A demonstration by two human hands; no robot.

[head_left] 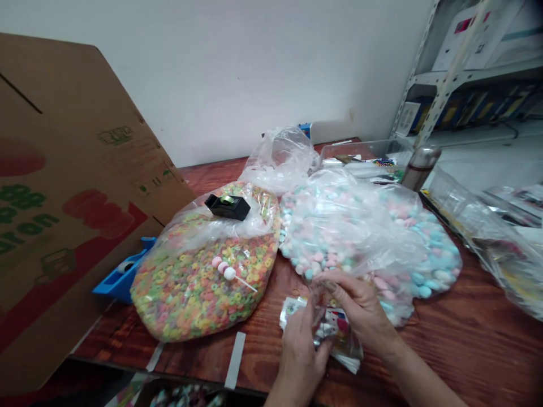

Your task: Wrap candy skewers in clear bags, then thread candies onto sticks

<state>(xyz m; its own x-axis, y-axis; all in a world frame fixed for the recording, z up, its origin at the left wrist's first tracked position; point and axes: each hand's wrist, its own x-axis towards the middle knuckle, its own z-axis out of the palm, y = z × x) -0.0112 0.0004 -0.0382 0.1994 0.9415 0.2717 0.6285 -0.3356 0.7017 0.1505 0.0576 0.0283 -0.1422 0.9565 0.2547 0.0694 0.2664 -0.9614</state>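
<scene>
Both my hands meet over a small printed clear packet (335, 330) lying on a stack of similar packets near the table's front edge. My left hand (302, 350) pinches the packet's left side. My right hand (360, 311) has its fingers curled on the packet's top, close to the big clear bag of pink, blue and white candies (365, 232). To the left lies a big clear bag of multicoloured ring candies (203, 282). A stick with three round sweets (229, 272) rests on that bag, and a black tape dispenser (228, 206) sits on its upper part.
A large cardboard box (63, 198) leans at the left, with a blue tape dispenser (121, 277) beside it. A clear plastic tray (365, 158) and a metal flask (419, 167) stand at the back right. More plastic bags (487, 232) lie right. Tape strips (235, 350) hang off the wooden table (466, 345).
</scene>
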